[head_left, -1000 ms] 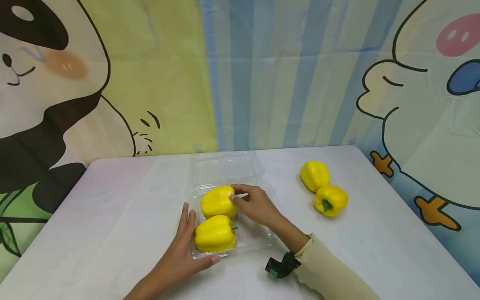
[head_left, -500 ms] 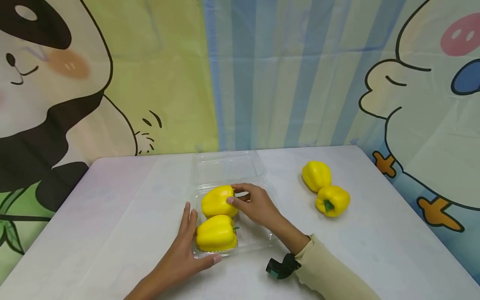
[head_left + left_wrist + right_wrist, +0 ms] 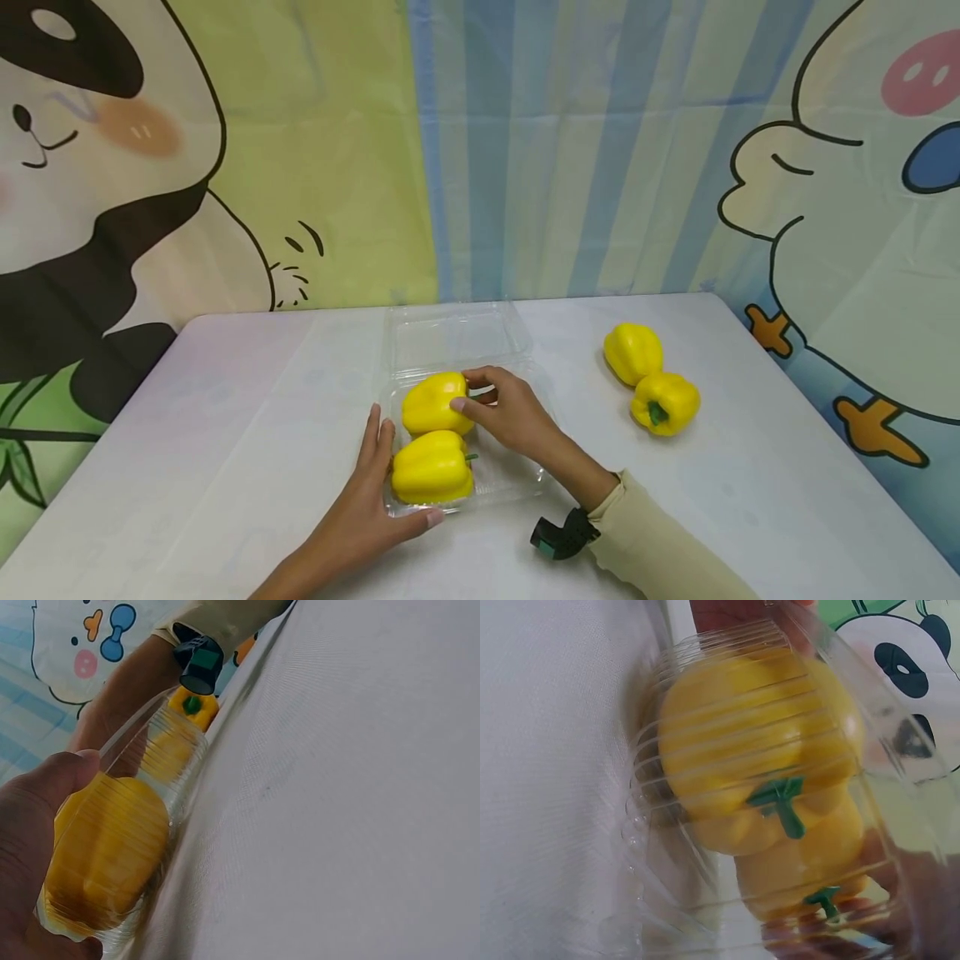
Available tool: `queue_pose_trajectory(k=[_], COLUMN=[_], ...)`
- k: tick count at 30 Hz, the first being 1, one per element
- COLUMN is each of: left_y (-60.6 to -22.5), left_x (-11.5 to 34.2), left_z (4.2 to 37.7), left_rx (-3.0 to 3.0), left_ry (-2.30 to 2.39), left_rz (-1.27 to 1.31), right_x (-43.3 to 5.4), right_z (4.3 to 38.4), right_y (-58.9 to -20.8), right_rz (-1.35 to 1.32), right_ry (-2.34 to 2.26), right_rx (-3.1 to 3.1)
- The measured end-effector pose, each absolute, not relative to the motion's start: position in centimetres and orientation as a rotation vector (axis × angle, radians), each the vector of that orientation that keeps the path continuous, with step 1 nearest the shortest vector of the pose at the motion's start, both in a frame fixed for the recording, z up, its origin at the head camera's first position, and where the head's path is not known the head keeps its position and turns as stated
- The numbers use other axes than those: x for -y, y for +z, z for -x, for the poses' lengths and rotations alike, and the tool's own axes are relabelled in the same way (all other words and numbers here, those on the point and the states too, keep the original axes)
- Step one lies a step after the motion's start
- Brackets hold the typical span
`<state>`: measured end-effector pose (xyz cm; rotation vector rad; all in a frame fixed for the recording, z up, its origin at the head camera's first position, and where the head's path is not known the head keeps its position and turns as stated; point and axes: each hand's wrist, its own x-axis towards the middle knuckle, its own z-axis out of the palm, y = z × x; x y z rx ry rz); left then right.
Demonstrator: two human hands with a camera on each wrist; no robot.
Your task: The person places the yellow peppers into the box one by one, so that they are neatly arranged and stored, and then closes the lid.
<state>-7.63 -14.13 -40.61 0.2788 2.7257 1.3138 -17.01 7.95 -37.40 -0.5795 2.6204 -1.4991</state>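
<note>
One pepper (image 3: 432, 402), pinched in right grip (image 3: 512, 413)

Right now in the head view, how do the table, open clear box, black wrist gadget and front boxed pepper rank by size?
Largest to smallest:
Table
Clear box
Front boxed pepper
Black wrist gadget
</note>
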Motion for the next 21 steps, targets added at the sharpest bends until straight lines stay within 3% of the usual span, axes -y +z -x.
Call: queue_pose_trajectory(k=[21], left_y=[-40.44], left_x=[14.04], left_z=[7.75], left_rx=[-2.734], left_ry=[1.281], left_rz=[-0.262], right_x=[-7.65], right_z=[17.53], right_y=[-37.57], right_rz=[0.515], right_ry=[-1.449], right_rx=[-2.577])
